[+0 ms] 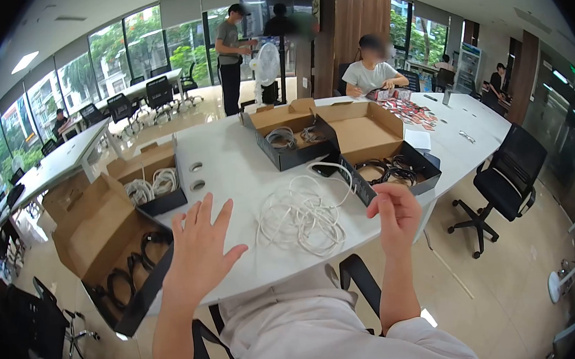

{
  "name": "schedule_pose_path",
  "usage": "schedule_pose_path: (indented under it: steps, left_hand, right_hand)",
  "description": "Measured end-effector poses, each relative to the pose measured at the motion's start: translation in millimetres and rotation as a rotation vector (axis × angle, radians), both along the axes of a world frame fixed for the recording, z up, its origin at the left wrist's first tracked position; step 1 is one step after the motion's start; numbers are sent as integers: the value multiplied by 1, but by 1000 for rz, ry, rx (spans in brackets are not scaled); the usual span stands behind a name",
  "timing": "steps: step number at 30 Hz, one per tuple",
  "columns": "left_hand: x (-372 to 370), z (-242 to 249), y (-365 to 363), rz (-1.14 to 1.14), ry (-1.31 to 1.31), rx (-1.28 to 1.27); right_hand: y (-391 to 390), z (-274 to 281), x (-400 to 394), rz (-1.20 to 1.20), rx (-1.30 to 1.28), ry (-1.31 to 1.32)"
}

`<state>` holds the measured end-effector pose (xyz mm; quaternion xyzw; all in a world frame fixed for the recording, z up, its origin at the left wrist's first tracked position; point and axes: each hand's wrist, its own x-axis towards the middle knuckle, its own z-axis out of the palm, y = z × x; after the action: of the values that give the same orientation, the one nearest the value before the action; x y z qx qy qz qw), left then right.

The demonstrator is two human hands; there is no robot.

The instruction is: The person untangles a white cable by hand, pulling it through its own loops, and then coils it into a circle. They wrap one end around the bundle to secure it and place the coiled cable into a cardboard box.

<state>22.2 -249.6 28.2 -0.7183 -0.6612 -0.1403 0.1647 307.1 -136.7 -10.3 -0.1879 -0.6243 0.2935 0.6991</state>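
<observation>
My left hand (200,250) is raised over the front left of the white table (232,163), fingers spread, holding nothing. On the right, my right hand (396,215) hovers near the table edge with its fingers curled and the thumb against them; whether something is between them cannot be made out. A loose tangle of white cables (304,215) lies on the table between my hands. Just behind my right hand is an open box (428,168) with black cables (388,170). Beside my left hand, another open box (95,228) holds coiled black cables (121,283).
Two more open boxes hold pale cables, one at the left (161,203), one at the back (285,154). A dark phone-like object (326,168) lies between boxes. A person (370,75) sits across by red packets (407,111); another stands near a fan (266,65).
</observation>
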Motion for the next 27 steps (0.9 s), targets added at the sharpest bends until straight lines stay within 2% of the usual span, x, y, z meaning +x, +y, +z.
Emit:
schedule_pose_path:
  steps: [8, 12, 13, 16, 19, 21, 23, 27]
  left_hand:
    - [24, -16, -22, -49, -87, -18]
    - [34, -52, -1, -105, -182, -85]
    - [38, -59, 8, -95, -210, -141]
    - [42, -97, 45, -108, -333, -149]
    - [51, -121, 81, -77, -493, -136]
    - [49, -140, 103, -83, -541, -108]
    - [45, -159, 119, -111, -533, -81]
    - [38, -164, 135, -118, -854, -249]
  right_hand:
    - [-15, -1, 23, -34, 24, -25]
    - [2, -11, 24, 67, -70, -194]
    - [9, -15, 22, 31, -125, -273]
    - [35, -26, 15, -23, -111, -747]
    - [73, -72, 6, -60, 23, -1110]
    - [89, -97, -8, -55, -22, -1241]
    - [100, -97, -24, -40, -78, -1386]
    - [133, -131, -37, 127, -100, -1137]
